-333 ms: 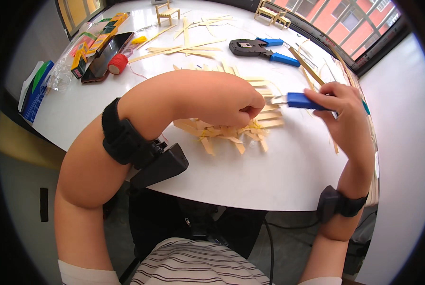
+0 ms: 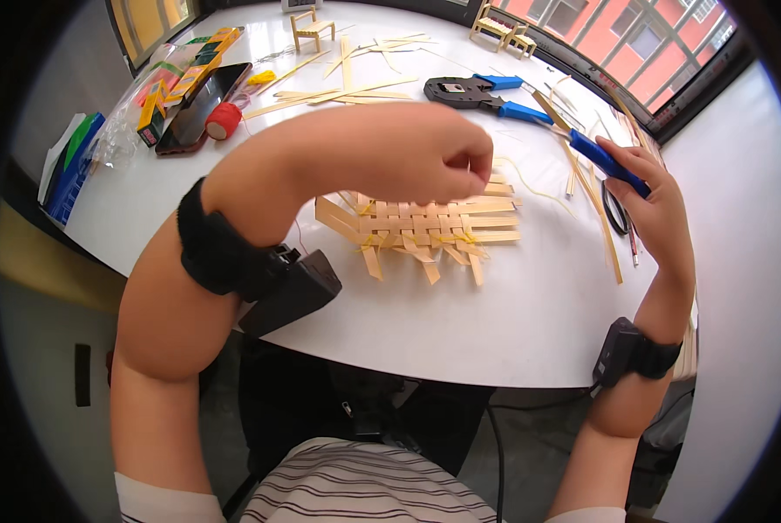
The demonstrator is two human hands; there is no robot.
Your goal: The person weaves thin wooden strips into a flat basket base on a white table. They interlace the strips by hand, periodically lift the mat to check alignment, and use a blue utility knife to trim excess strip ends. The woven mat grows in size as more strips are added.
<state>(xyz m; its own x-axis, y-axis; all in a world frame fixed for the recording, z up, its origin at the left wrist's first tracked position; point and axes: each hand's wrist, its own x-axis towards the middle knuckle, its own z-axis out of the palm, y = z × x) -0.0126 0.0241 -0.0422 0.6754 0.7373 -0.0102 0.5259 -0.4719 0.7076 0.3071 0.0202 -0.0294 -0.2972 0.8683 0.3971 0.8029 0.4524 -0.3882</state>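
Note:
On the table in front of me lies a flat woven piece of pale bamboo strips [image 2: 408,225], its loose ends sticking out to the right and toward me, tied with bits of yellow thread. Over its far part hangs my left hand [image 2: 447,159], fingers curled closed; whatever they hold is hidden. A thin yellow thread [image 2: 543,199] curves out to the right of that hand. My right hand [image 2: 656,187], right of the woven piece, is closed round a blue-handled tool [image 2: 608,163] with a short metal tip pointing away and left. The tool's exact kind does not show.
Farther back lie a blue-handled crimping tool [image 2: 464,90], loose bamboo strips [image 2: 347,90], a red thread spool [image 2: 223,120] and a dark phone [image 2: 203,109]. Small bamboo chairs [image 2: 312,30] stand at the far edge. More strips [image 2: 595,209] and a black loop-shaped object [image 2: 615,213] are at right.
My right hand has drawn the blue-handled tool away to the right from my left hand and tilted it. My left hand has risen slightly, uncovering more of the woven piece.

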